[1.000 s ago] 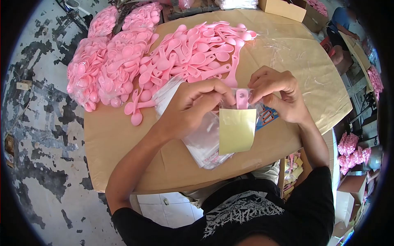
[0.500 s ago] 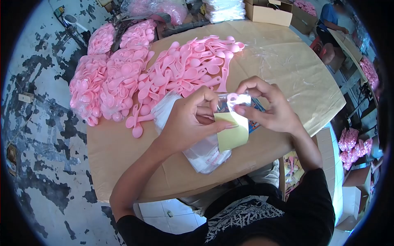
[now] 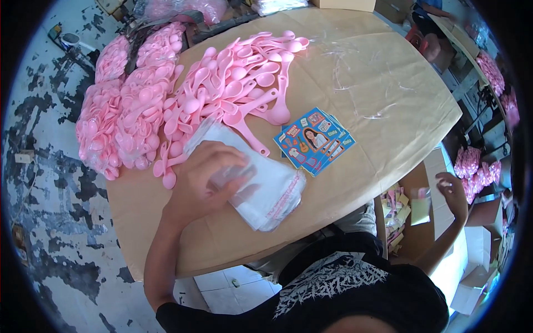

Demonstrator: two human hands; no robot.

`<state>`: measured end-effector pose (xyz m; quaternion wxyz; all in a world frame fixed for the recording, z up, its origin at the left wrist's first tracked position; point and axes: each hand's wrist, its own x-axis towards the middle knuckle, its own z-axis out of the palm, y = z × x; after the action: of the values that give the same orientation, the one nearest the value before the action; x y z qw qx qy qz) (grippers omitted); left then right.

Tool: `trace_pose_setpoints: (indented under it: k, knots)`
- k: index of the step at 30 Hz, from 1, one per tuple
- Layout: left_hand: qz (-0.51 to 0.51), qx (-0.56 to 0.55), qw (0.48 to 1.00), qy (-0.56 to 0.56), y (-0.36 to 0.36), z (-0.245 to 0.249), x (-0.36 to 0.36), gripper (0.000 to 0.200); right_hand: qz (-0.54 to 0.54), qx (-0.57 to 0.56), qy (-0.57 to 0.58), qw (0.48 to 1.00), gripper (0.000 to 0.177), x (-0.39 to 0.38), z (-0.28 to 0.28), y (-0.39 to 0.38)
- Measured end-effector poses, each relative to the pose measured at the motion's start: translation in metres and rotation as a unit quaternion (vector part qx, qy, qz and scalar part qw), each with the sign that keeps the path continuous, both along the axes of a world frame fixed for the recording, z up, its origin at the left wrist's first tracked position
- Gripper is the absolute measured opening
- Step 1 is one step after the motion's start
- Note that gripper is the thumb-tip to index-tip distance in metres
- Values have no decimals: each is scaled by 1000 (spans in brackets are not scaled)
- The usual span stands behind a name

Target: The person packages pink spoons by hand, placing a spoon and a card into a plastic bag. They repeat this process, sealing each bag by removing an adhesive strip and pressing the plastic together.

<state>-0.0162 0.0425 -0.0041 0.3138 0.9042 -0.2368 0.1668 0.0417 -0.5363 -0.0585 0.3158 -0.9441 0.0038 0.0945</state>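
My left hand (image 3: pixel 202 180) is over a stack of clear plastic bags (image 3: pixel 272 191), its thumb and fingers apart and slightly blurred by motion. Off the right side of the table, my right hand (image 3: pixel 454 194) has its fingers apart. A small clear packet with a yellow card (image 3: pixel 421 208) is in the air just left of it, over an open cardboard box (image 3: pixel 417 180). Inside that box lie several similar yellow packets (image 3: pixel 395 216). Blue picture cards (image 3: pixel 315 141) rest in a small pile right of the bags. Loose pink plastic spoons (image 3: pixel 233 83) are heaped beyond the bags.
Bulging clear bags of pink spoons (image 3: pixel 130 116) line the left edge of the paper-covered table (image 3: pixel 388 83). More bagged spoons (image 3: pixel 472 169) are at the far right. A person (image 3: pixel 430 22) is at another table at the upper right.
My right hand has moved from mid-table out to the box and let go of the packet. My left hand has released it too and moved left and down over the bags. The blue cards are uncovered.
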Motion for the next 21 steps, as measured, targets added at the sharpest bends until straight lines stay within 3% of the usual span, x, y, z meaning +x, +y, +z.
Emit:
trace_pose_setpoints:
  k: [2,3,5,6,7,8,9,11,13,16,21]
  knots:
    - [-34,85,995,-28,3,-1,-2,25,3,160,-155,975,12,4,-7,-5]
    - [-31,89,995,-21,2,-2,-4,26,-5,166,-192,967,12,6,7,14]
    - [-23,100,995,-19,0,0,-6,30,68,214,-199,954,13,14,43,72]
    - [-25,97,995,-28,0,-1,-6,30,115,225,-269,929,12,19,52,113]
    - [-26,93,995,-39,0,-5,-7,31,220,253,-249,909,15,21,74,153]
    - [-25,89,994,-50,1,-8,-7,31,292,227,-232,900,21,20,90,193]
    - [-27,91,994,-54,2,-10,-8,31,383,234,-226,864,17,27,94,225]
    - [-24,91,992,-78,3,-15,-10,31,500,195,-284,794,26,34,90,289]
    - [-17,99,989,-110,1,-12,-10,31,534,106,-291,787,37,40,90,331]
    - [-8,118,980,-159,0,-10,-15,29,560,12,-360,746,33,53,79,363]
    - [-31,121,971,-206,-1,-11,-17,25,567,67,-115,813,25,63,78,375]
